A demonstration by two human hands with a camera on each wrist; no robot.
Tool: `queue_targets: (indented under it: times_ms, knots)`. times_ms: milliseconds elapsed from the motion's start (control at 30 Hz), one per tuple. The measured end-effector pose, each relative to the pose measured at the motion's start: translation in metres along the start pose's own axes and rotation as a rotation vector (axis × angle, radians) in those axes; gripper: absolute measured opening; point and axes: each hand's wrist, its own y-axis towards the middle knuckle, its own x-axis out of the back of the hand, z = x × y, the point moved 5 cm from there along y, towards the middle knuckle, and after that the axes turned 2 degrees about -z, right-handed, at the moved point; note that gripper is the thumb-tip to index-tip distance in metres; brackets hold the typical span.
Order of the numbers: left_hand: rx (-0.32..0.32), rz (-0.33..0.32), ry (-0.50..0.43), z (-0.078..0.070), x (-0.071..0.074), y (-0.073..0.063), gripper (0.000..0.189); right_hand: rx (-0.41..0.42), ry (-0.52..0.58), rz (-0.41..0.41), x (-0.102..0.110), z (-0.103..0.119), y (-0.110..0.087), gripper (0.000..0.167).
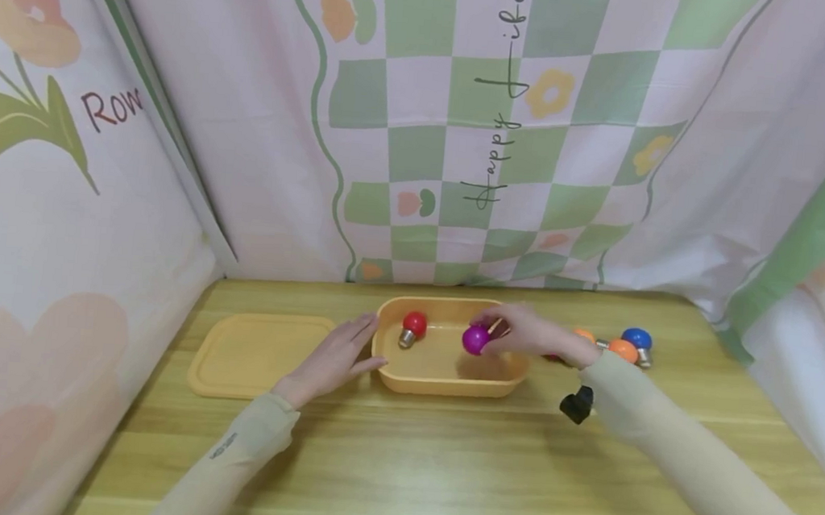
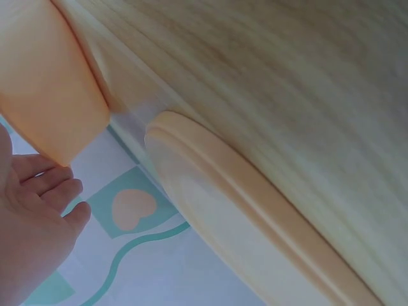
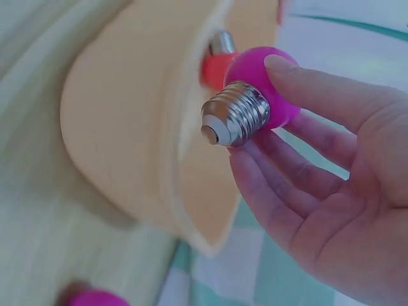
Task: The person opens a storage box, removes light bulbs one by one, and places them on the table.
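My right hand (image 1: 529, 330) pinches a purple light bulb (image 1: 475, 340) between thumb and fingers over the right part of a yellow plastic box (image 1: 446, 386). The right wrist view shows the bulb's silver screw base (image 3: 236, 115) pointing away from the palm. Inside the box, at its left, lies a red light bulb (image 1: 414, 325) with its metal base. My left hand (image 1: 335, 355) rests against the box's left end, fingers extended; in the left wrist view its fingertips touch the box wall (image 2: 54, 83).
A flat yellow lid (image 1: 245, 353) lies left of the box, partly behind the left hand. Right of the box sit more bulbs, among them an orange bulb (image 1: 623, 352) and a blue bulb (image 1: 636, 338); the right wrist hides some. A patterned curtain (image 1: 480, 133) hangs behind the wooden table (image 1: 396, 466).
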Motion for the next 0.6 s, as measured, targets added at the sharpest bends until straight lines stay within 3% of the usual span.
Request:
queue_targets:
  times_ms: [300,600]
  knots:
    - [0.008,0.008,0.006,0.0,-0.001,0.001,0.073,-0.128,-0.095,-0.16,0.051,-0.013,-0.04,0.044]
    - [0.009,0.011,0.014,0.002,-0.003,0.0,0.073,-0.248,-0.157,-0.239,0.083,-0.036,-0.079,0.045]
